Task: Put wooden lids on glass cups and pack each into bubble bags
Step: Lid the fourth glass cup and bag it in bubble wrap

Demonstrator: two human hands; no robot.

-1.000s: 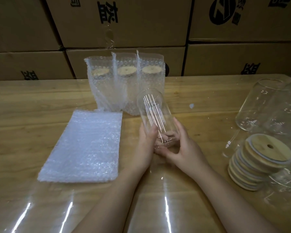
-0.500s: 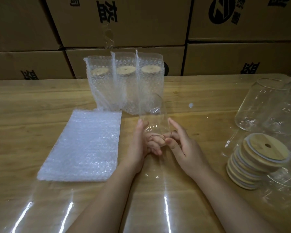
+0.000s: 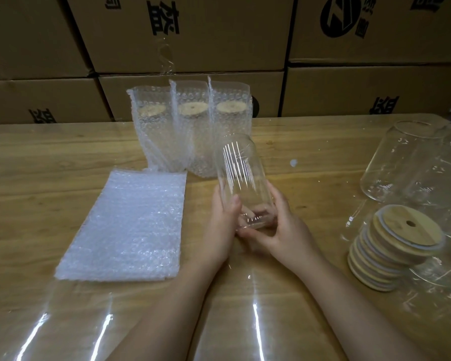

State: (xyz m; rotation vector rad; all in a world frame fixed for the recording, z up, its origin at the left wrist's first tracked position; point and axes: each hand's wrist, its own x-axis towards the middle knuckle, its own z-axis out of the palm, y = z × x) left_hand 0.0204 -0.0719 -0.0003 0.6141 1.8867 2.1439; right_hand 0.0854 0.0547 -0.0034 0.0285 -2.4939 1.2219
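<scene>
Head view: your left hand (image 3: pixel 223 225) and right hand (image 3: pixel 284 230) both grip the lower end of a clear glass cup (image 3: pixel 241 175), fingers curled around its base, above the middle of the wooden counter (image 3: pixel 50 165). The cup tilts away from you. A stack of wooden lids (image 3: pixel 391 246) sits to your right, flat bubble bags (image 3: pixel 130 225) to your left, three packed cups (image 3: pixel 190 131) behind.
</scene>
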